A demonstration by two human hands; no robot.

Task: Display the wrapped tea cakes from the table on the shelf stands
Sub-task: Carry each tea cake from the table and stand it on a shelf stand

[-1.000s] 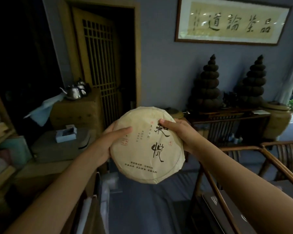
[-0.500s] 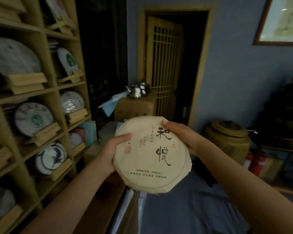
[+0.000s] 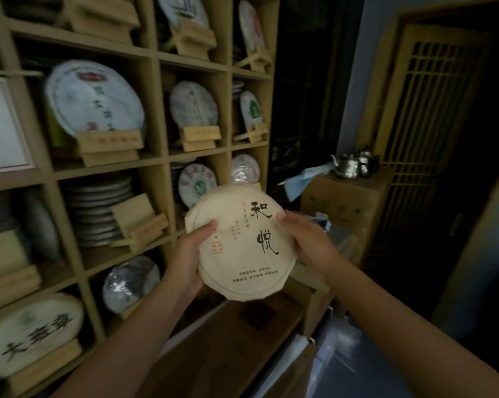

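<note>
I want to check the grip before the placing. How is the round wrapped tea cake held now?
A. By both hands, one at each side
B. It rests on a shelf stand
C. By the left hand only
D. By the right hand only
A: the left hand and the right hand each grip one side of the tea cake, which is held in the air in front of the shelf.

The round cream paper-wrapped tea cake (image 3: 244, 245) hides both hands' fingers behind it; its small print is unreadable.

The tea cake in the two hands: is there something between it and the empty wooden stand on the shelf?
Nothing visible. The tea cake, held by the left hand and right hand, has open space toward the empty stand.
</note>
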